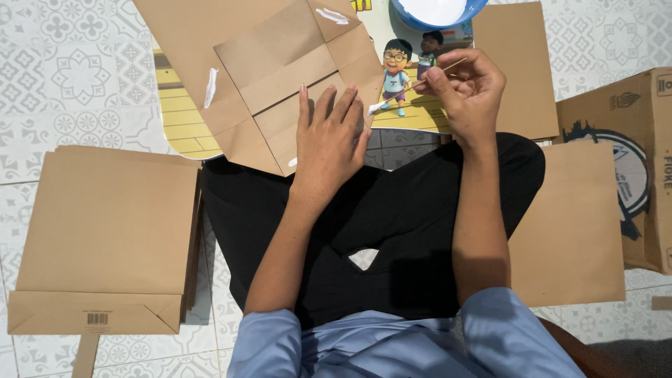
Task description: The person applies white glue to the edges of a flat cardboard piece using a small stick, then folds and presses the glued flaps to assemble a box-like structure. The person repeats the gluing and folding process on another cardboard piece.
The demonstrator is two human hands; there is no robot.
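A: Left hand [327,143]?
B: Flat, fingers spread, grasping nothing; pressing down folded base of brown paper bag [280,70].
A: Right hand [465,87]?
B: Pinched on thin stick [442,72], tip pointing toward the bag.
A: Progress?
B: Base flaps folded; white glue dabs [210,87] laid beyond the pressing palm, not yet closed over. Finished bags [105,238] stacked left of it.

Lt blue short sleeves, black trousers, bare forearms.

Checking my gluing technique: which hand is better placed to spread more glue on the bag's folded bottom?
Right hand: it holds the thin stick beside the fold, while the left hand presses the paper bag flat.
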